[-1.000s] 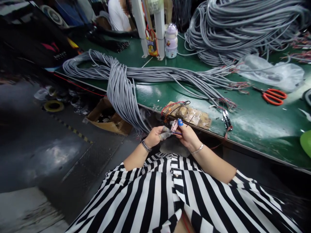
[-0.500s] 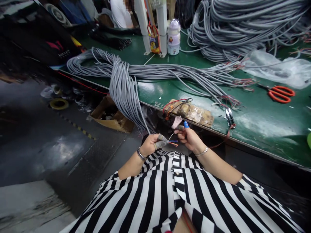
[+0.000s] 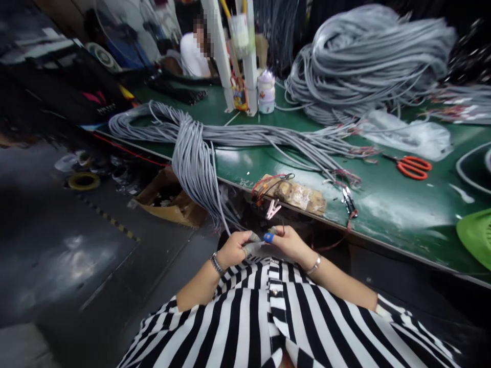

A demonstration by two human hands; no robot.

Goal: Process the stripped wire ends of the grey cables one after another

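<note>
My left hand (image 3: 232, 249) is closed around the end of a grey cable (image 3: 225, 217) that runs down from the hanging bundle. Pinched close in front of it is my right hand (image 3: 290, 244), its fingers at the wire ends of the same cable; the wires themselves are mostly hidden by the fingers. Tape wraps some fingertips, and the right thumb has a blue covering. A pink clip (image 3: 273, 209) hangs at the bench edge just above the right hand, apart from it. Behind it lies a wooden block (image 3: 301, 196) with red and black leads.
The grey cable bundle (image 3: 195, 158) drapes over the edge of the green bench (image 3: 387, 214). Nippers (image 3: 348, 200), orange-handled scissors (image 3: 414, 167), a plastic bag (image 3: 406, 135) and a large cable coil (image 3: 368, 66) lie on it. A cardboard box (image 3: 169, 199) stands on the floor. Another person sits behind.
My right hand has come down and left to the cable end beside my left hand, away from the pink clip. The coloured wires seen before are now covered. The view has tilted upward.
</note>
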